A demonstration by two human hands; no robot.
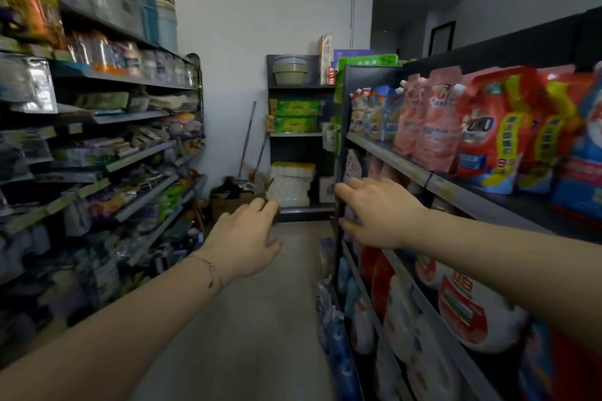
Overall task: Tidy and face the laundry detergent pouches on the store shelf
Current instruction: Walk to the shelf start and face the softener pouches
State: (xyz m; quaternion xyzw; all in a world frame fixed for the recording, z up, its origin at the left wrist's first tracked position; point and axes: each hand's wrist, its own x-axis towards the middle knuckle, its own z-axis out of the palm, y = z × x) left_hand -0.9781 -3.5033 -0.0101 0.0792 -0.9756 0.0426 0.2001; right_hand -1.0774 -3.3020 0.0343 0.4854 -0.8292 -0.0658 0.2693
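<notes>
While left hand (242, 239), right hand (379, 213) show loose, empty grip, red pouch (492, 130) reads "700".

Laundry stock on upper shelf (392, 160), r. side of aisle: white-and-blue spouted packs (374, 115) at far end, pink spouted pouches (433, 127) next, then red-and-yellow bags (495, 133), w/ a blue bag (581, 169) nearest. All stand upright, fronts to aisle, packed side by side, some overlapping.

Bare forearms, thin chain bracelet (208, 270) on left wrist
</notes>
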